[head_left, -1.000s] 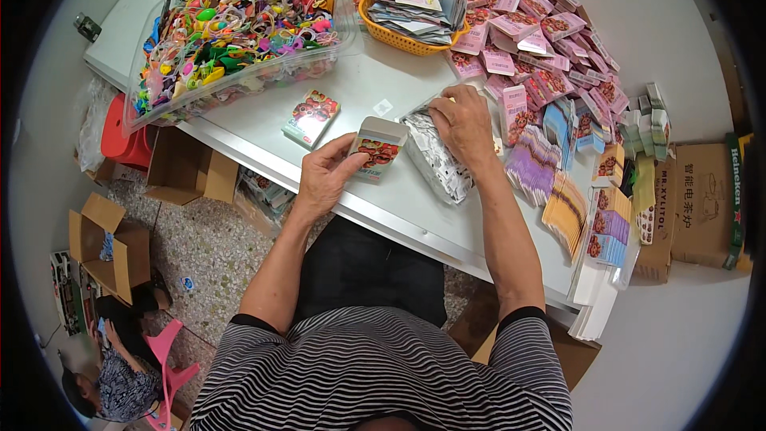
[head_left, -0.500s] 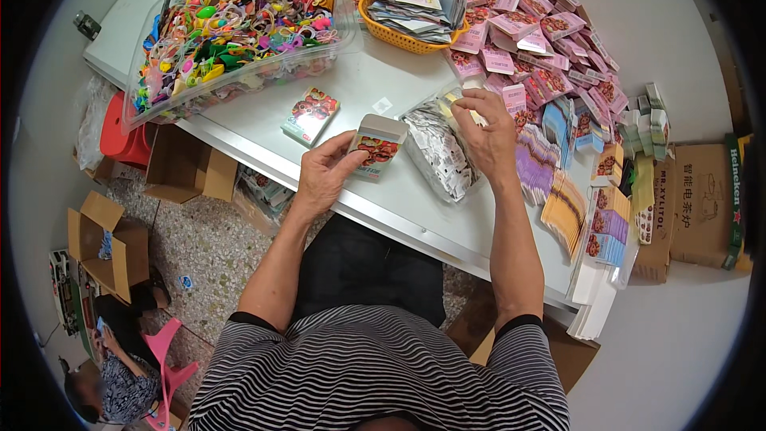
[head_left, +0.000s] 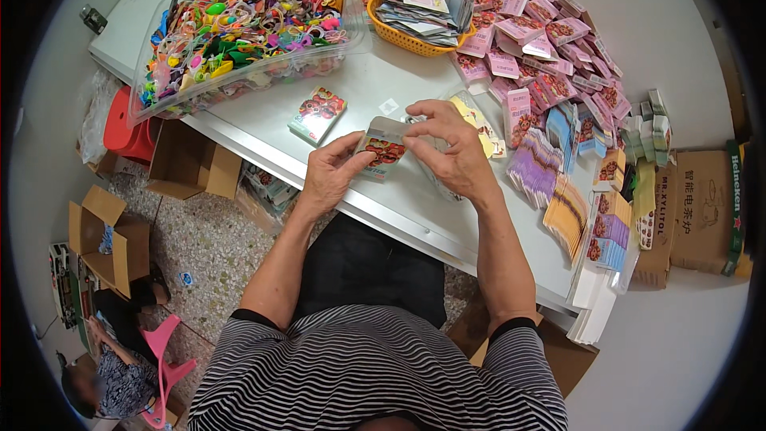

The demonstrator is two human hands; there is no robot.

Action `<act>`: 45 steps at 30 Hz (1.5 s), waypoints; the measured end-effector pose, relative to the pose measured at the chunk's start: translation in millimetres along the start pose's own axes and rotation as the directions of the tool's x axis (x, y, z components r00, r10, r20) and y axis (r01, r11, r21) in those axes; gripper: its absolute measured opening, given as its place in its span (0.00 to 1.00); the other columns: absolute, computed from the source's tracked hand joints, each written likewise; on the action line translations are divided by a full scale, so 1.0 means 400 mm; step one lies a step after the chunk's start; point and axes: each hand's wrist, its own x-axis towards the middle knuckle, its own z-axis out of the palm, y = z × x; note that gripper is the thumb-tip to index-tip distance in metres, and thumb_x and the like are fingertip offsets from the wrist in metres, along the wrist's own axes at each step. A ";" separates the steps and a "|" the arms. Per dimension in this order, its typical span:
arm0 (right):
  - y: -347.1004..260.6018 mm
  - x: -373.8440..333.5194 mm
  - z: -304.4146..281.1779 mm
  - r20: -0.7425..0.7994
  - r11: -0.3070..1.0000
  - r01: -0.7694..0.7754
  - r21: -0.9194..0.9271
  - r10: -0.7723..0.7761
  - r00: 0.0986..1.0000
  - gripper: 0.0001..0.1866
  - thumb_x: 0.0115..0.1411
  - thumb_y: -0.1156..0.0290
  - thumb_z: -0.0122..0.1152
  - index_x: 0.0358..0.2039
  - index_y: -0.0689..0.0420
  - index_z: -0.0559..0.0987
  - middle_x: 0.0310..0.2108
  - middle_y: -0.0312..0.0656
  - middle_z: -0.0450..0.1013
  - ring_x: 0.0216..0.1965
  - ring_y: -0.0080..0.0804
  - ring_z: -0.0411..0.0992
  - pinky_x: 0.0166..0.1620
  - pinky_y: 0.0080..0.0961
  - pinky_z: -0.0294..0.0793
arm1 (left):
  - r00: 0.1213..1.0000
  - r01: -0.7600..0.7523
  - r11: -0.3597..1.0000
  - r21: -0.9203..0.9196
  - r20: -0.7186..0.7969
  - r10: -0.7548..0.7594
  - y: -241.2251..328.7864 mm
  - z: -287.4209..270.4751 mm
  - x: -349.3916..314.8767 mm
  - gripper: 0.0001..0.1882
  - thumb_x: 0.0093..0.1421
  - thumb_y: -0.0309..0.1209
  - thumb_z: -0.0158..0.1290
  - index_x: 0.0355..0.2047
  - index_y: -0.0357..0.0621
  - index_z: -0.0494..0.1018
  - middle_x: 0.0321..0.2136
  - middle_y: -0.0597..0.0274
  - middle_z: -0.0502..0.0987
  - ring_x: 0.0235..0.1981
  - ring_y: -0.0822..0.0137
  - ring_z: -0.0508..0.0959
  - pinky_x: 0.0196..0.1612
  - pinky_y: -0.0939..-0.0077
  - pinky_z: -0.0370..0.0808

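My left hand [head_left: 331,174] holds a small carton [head_left: 384,152] with a red candy picture, thumb on its front and its top flap standing up. At the carton's upper right edge, my right hand [head_left: 453,150] has its thumb and fingertips bent together; whatever they pinch is too small to make out. Partly hidden beneath that hand lies a clear bag of silver packets [head_left: 435,179]. A yellow patterned sheet [head_left: 479,124] shows beyond the right hand. Left of the held carton, a similar closed carton [head_left: 317,114] lies on the table.
A clear bin [head_left: 239,72] full of colourful trinkets stands at the back left. Beside it is a yellow basket [head_left: 423,49] of flat packets. Pink boxes [head_left: 550,80] pile up at the back right, near purple stacks [head_left: 533,161]. A person [head_left: 120,375] sits at lower left.
My right hand has moved left from above the bag of silver packets to the carton's open top. The left hand keeps its hold on the carton, nearly in place.
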 end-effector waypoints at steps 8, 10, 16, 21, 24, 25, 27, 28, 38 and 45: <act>-0.027 0.044 0.034 0.113 0.997 -0.026 -0.073 0.034 0.993 0.08 0.59 0.73 0.66 0.39 0.61 0.84 0.49 0.47 0.77 0.51 0.41 0.74 0.55 0.32 0.72 | 0.999 0.016 0.999 0.043 0.026 -0.018 0.010 -0.051 -0.002 0.20 0.64 0.23 0.58 0.56 0.32 0.74 0.45 0.57 0.82 0.44 0.70 0.80 0.51 0.74 0.77; -0.026 0.081 0.035 0.078 0.998 -0.032 -0.055 0.036 0.996 0.08 0.60 0.73 0.66 0.39 0.61 0.84 0.47 0.47 0.77 0.50 0.41 0.75 0.54 0.32 0.72 | 1.000 0.021 0.999 0.026 0.014 -0.021 0.014 -0.060 0.002 0.20 0.64 0.22 0.59 0.56 0.32 0.74 0.45 0.57 0.82 0.44 0.70 0.80 0.51 0.74 0.77; -0.038 0.344 0.105 0.005 0.972 0.102 -0.213 -0.104 0.995 0.08 0.60 0.72 0.66 0.37 0.62 0.83 0.41 0.45 0.79 0.45 0.40 0.77 0.47 0.31 0.75 | 0.999 0.029 0.999 -0.029 0.038 -0.028 0.017 -0.118 0.014 0.21 0.63 0.22 0.59 0.56 0.32 0.73 0.45 0.57 0.81 0.45 0.70 0.80 0.52 0.75 0.77; 0.014 0.600 0.255 0.247 0.637 0.365 -0.678 -0.270 0.930 0.16 0.59 0.67 0.64 0.47 0.56 0.82 0.46 0.45 0.79 0.51 0.44 0.75 0.60 0.46 0.65 | 0.999 0.001 1.000 -0.014 0.044 -0.001 0.026 -0.169 0.025 0.21 0.63 0.22 0.60 0.56 0.30 0.73 0.46 0.57 0.81 0.45 0.71 0.79 0.52 0.75 0.77; 0.038 0.708 0.343 0.465 0.461 0.451 -0.764 -0.092 0.881 0.18 0.58 0.64 0.65 0.49 0.53 0.81 0.49 0.45 0.78 0.54 0.43 0.74 0.65 0.52 0.58 | 0.998 0.019 0.999 -0.035 0.053 -0.017 0.030 -0.198 0.030 0.21 0.63 0.21 0.60 0.56 0.29 0.73 0.46 0.56 0.80 0.46 0.70 0.79 0.53 0.74 0.78; 0.044 0.733 0.371 0.508 0.455 0.460 -0.762 -0.021 0.861 0.15 0.58 0.63 0.65 0.44 0.53 0.82 0.45 0.44 0.79 0.54 0.42 0.74 0.65 0.55 0.58 | 0.999 0.019 0.999 -0.039 0.049 -0.017 0.029 -0.208 0.030 0.21 0.63 0.21 0.60 0.56 0.29 0.73 0.46 0.56 0.80 0.46 0.70 0.79 0.53 0.74 0.78; 0.060 0.764 0.421 0.521 0.433 0.450 -0.781 0.054 0.852 0.14 0.58 0.62 0.65 0.42 0.54 0.82 0.43 0.44 0.79 0.53 0.42 0.74 0.64 0.55 0.59 | 0.998 0.023 0.995 -0.101 0.065 -0.017 0.029 -0.227 0.035 0.21 0.63 0.20 0.59 0.56 0.28 0.72 0.47 0.55 0.80 0.46 0.69 0.79 0.53 0.73 0.78; 0.071 0.775 0.440 0.525 0.410 0.437 -0.801 0.129 0.842 0.12 0.58 0.62 0.66 0.40 0.54 0.82 0.41 0.43 0.80 0.52 0.43 0.75 0.64 0.55 0.59 | 0.998 0.026 0.994 -0.102 0.062 -0.019 0.029 -0.236 0.041 0.21 0.63 0.20 0.59 0.56 0.28 0.72 0.47 0.55 0.80 0.46 0.69 0.79 0.53 0.73 0.78; 0.108 0.807 0.437 0.228 0.824 0.422 -0.377 -0.359 0.905 0.14 0.61 0.63 0.68 0.44 0.55 0.83 0.29 0.39 0.79 0.28 0.31 0.75 0.32 0.26 0.72 | 0.992 0.035 0.997 -0.068 0.121 -0.027 0.017 -0.310 0.068 0.21 0.64 0.21 0.59 0.57 0.28 0.72 0.50 0.54 0.78 0.48 0.69 0.79 0.54 0.74 0.78; 0.006 0.776 0.398 0.237 0.874 -0.268 0.406 0.183 0.954 0.16 0.67 0.60 0.62 0.45 0.60 0.81 0.30 0.33 0.75 0.23 0.13 0.65 0.23 0.13 0.61 | 0.994 0.026 0.992 -0.127 0.105 -0.012 0.028 -0.310 0.055 0.22 0.63 0.23 0.60 0.57 0.29 0.72 0.49 0.54 0.79 0.48 0.70 0.79 0.54 0.75 0.78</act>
